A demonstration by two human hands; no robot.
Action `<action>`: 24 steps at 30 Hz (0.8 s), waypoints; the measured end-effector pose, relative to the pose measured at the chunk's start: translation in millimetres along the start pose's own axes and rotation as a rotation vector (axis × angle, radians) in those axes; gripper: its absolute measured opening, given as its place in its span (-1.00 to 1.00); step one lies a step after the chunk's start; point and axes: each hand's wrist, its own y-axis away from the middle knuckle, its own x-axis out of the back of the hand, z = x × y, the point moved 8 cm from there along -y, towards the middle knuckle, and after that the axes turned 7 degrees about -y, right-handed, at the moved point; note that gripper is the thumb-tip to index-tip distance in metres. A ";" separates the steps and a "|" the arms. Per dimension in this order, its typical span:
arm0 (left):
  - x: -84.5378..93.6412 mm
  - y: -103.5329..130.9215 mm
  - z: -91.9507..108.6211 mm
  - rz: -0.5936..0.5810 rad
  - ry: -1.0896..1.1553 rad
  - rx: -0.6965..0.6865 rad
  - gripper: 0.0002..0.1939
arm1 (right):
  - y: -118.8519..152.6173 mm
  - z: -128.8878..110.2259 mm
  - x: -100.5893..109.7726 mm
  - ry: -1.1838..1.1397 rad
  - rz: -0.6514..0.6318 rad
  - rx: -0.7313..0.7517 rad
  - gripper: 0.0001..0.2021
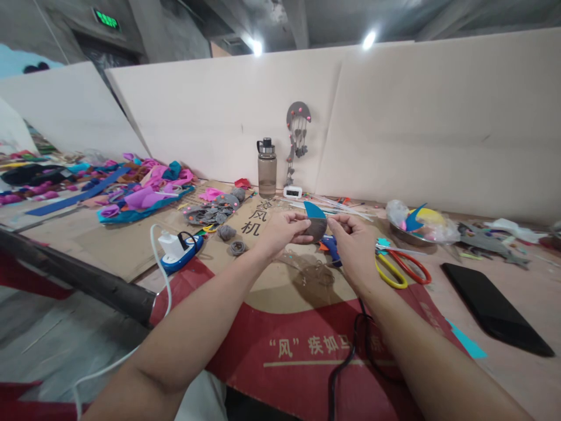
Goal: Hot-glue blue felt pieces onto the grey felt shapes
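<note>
Between my two hands, above the cardboard, is a small rounded felt piece [316,230], grey below, with a blue pointed piece [314,210] at its top. My left hand [287,233] pinches its left side. On the right side, the thumb and fingers of my right hand [349,234] are closed at its edge. Behind my right hand lies a blue tool [332,251], partly hidden. Scissors with yellow and red handles [409,268] rest just right of my right wrist.
A bottle [267,169] stands at the back near a hanging grey moon ornament [298,111]. A power strip [182,254] and felt scraps [149,190] lie left. Right are a metal bowl [412,237] and a black phone [493,307]. A black cable [355,351] crosses the front.
</note>
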 end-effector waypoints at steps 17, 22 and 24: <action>4.2 -2.5 -0.4 0.015 0.003 -0.015 -0.85 | 2.1 -2.1 -1.9 -0.037 -0.024 -0.044 -0.72; 5.1 -2.4 0.7 0.023 -0.018 -0.025 -0.84 | 1.9 -4.1 -1.9 -0.037 -0.032 -0.019 -0.74; 5.1 -2.3 0.7 0.024 -0.028 -0.023 -0.83 | 1.8 -4.3 -1.9 -0.045 -0.034 -0.023 -0.74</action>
